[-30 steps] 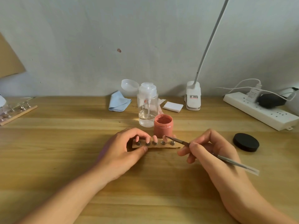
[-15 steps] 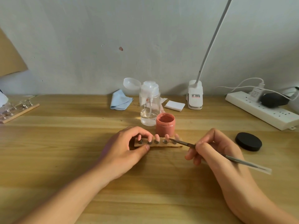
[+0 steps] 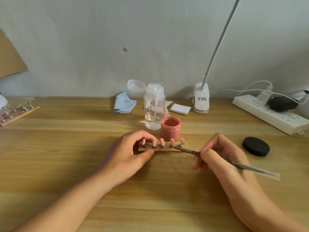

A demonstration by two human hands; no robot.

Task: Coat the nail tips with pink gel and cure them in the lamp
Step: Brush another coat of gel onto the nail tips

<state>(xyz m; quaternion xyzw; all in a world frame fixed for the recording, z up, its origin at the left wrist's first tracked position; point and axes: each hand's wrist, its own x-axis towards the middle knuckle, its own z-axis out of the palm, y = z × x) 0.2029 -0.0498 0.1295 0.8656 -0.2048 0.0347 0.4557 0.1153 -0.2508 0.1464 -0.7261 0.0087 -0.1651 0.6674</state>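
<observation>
A small wooden holder (image 3: 167, 149) lies on the table with several pink nail tips (image 3: 172, 141) standing on metal pegs. My left hand (image 3: 128, 153) pinches the holder's left end. My right hand (image 3: 220, 156) grips a thin metal-handled brush (image 3: 189, 151) like a pen; its tip touches the holder near the two rightmost pegs. Just behind the holder stands the open jar of pink gel (image 3: 170, 128). Its black lid (image 3: 256, 146) lies to the right.
A clear pump bottle (image 3: 154, 108) stands behind the jar, with a blue cloth (image 3: 124, 104) and white pads (image 3: 179, 108) near the wall. A white clip lamp (image 3: 201, 97) and a power strip (image 3: 270, 114) sit at the back right. Another holder (image 3: 16, 113) lies far left.
The brush tip has slid from the rightmost nail tip down toward the pegs. My left hand keeps its hold on the holder. The view has shifted slightly.
</observation>
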